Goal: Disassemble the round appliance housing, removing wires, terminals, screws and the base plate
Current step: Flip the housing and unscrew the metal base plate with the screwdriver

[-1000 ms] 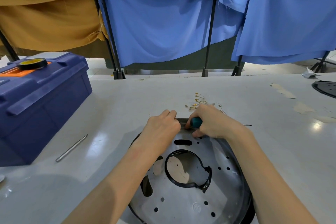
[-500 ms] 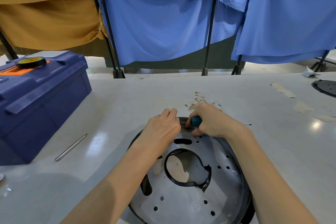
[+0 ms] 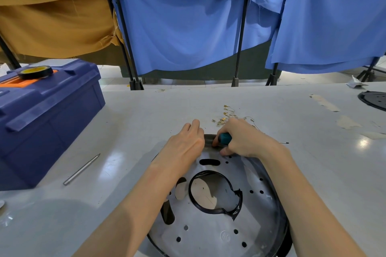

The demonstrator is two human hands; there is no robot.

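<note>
Head view: right hand [image 3: 244, 137] fisted around teal screwdriver handle [image 3: 225, 138]; left hand [image 3: 186, 144] curled, pressing housing rim [image 3: 208, 137].

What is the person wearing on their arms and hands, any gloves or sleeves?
Nothing that shows. Both the left hand and the right hand are bare, with no gloves, rings or watch in view. Both forearms are uncovered right down to the picture's lower edge, so no sleeves can be seen.
</note>
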